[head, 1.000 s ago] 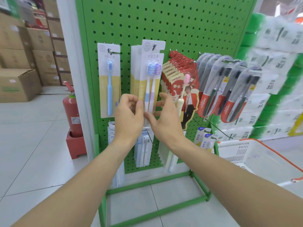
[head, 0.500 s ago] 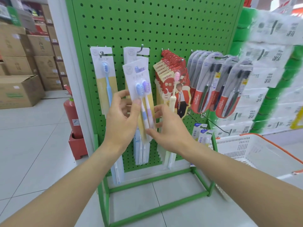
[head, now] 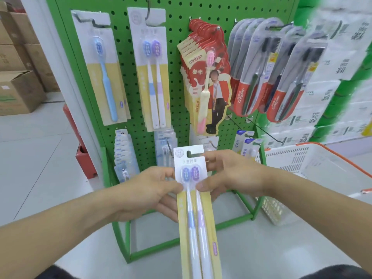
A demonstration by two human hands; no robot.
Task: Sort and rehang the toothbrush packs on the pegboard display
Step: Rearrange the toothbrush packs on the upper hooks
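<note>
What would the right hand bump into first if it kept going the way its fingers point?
The right hand points leftward across the held two-brush pack, so it would probably meet the left hand, gripping the pack's other edge. Depth is hard to judge here.

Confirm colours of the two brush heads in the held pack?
Blue and purple, on the held pack; head view, the only one.

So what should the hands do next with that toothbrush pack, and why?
Probably lift the two-brush pack to the hook where a matching pack hangs. The left hand and right hand pinch it below the pegboard, off any hook.
</note>
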